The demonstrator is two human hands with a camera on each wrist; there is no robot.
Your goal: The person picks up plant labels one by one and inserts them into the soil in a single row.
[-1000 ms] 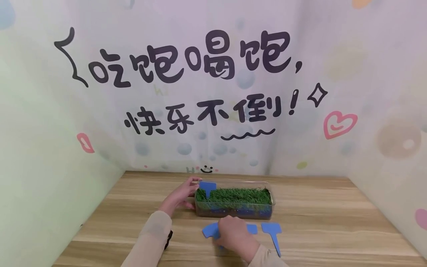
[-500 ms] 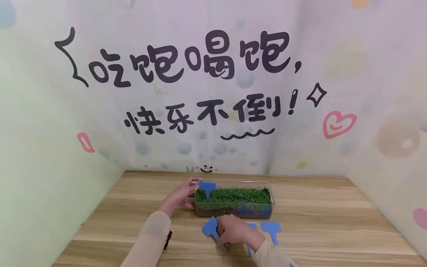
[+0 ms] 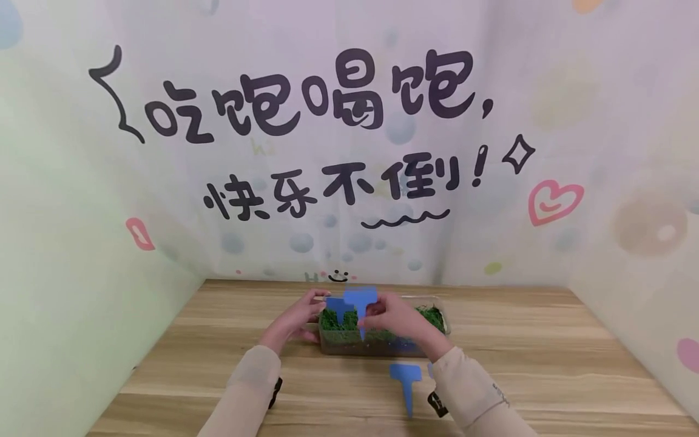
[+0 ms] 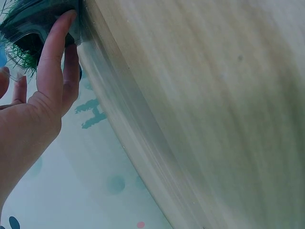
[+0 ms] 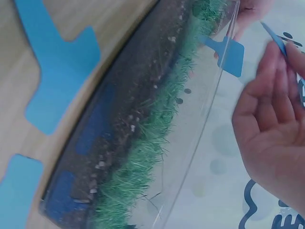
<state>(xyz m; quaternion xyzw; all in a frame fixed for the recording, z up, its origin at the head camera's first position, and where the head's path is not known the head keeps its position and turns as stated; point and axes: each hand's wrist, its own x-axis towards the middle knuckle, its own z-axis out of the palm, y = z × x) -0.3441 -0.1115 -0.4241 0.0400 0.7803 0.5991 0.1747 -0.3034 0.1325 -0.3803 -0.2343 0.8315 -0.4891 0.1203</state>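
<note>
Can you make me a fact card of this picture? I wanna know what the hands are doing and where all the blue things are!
Left hand: holding the left end of the clear box
Right hand: pinching a blue T-shaped tag
In the box: green grass over dark soil
Planted: one blue tag, left end
On the table: two more tags, one mostly behind the right sleeve in the head view
</note>
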